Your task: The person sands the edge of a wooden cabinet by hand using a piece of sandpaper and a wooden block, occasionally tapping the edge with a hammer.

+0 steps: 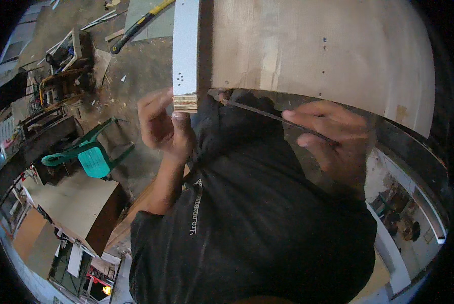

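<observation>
The left forearm rises past the dark shirt (247,213) with its elbow bent. The left hand (163,124) is turned upward, its thumb pointing up against the batten's near end and its fingers bent along the left side; I cannot tell whether it clamps the batten or only steadies it. The right hand (333,134) is off to the right, palm inward, thumb and fingers pinched together on a stick (267,115). The stick is thin, straight and dark, slanting up and left below the panel's near edge toward the batten. The batten (186,45) is white-faced, with a cluster of small dark dots near its bare, layered ply end. It runs along the left side of the panel (308,45), broad, pale wood with a few dark spots. Beyond, on the left, are a green chair (94,159) and a yellow-and-black handle (141,24).
</observation>
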The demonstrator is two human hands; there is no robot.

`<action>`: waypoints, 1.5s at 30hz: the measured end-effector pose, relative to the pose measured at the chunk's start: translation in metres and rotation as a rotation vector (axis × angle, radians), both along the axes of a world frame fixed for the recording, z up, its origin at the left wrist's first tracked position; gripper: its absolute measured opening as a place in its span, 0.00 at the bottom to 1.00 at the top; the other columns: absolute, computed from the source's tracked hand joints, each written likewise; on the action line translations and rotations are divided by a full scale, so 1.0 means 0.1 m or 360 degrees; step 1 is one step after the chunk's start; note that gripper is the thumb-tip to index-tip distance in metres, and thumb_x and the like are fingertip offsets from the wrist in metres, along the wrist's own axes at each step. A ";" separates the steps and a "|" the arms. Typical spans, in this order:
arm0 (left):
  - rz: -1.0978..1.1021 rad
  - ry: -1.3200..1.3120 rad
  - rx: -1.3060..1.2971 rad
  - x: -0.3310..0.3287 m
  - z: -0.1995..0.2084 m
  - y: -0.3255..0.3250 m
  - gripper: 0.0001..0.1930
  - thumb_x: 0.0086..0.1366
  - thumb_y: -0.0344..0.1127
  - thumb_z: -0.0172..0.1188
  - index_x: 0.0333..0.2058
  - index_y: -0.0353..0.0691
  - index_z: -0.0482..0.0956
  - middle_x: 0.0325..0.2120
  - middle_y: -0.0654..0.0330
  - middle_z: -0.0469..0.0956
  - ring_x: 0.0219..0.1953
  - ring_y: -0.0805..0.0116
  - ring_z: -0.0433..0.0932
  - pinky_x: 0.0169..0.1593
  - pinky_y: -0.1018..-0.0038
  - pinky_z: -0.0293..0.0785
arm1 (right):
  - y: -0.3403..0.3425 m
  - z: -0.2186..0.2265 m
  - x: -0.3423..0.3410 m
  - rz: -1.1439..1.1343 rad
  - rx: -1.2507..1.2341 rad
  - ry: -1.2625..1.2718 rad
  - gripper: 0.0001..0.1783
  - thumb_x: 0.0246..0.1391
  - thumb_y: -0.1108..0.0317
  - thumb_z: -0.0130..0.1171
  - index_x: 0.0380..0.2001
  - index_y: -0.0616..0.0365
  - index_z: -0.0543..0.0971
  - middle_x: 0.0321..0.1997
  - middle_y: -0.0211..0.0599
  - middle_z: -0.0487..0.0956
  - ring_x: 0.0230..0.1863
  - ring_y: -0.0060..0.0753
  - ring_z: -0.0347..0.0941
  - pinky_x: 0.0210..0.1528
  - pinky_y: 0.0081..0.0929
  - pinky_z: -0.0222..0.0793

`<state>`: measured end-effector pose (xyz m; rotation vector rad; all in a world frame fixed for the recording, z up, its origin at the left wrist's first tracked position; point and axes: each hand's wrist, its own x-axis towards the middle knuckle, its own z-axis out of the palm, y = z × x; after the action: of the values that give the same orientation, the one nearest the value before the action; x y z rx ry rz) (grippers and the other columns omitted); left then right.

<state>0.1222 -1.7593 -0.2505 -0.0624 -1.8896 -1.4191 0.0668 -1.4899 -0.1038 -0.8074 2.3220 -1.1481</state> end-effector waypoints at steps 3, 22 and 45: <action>-0.0128 0.0141 -0.0021 -0.09 -0.02 -0.08 0.16 0.63 0.34 0.66 0.42 0.27 0.76 0.37 0.49 0.78 0.41 0.59 0.77 0.46 0.68 0.73 | -0.12 0.26 -0.11 0.0030 -0.0004 0.0175 0.14 0.54 0.69 0.66 0.42 0.64 0.83 0.40 0.46 0.83 0.41 0.38 0.82 0.42 0.30 0.77; -0.0641 -0.0297 0.0273 -0.23 -0.50 -0.32 0.24 0.50 0.29 0.74 0.47 0.35 0.78 0.44 0.53 0.79 0.43 0.63 0.76 0.45 0.72 0.72 | -1.16 1.02 -0.62 0.0641 0.0581 0.0665 0.13 0.39 0.74 0.74 0.31 0.66 0.84 0.20 0.43 0.79 0.18 0.26 0.76 0.17 0.21 0.62; -0.0932 -0.0180 0.0176 -0.46 -0.82 0.04 0.43 0.55 0.32 0.52 0.70 0.30 0.48 0.71 0.42 0.48 0.74 0.44 0.45 0.74 0.56 0.41 | -1.84 1.23 -0.77 0.1178 0.1056 0.0731 0.15 0.35 0.76 0.71 0.30 0.68 0.82 0.23 0.46 0.82 0.18 0.30 0.75 0.20 0.24 0.63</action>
<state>0.0761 -1.7553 -0.3329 -0.5279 -1.9687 -1.9436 -0.0107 -1.6743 0.0191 -1.5514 2.1625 0.1341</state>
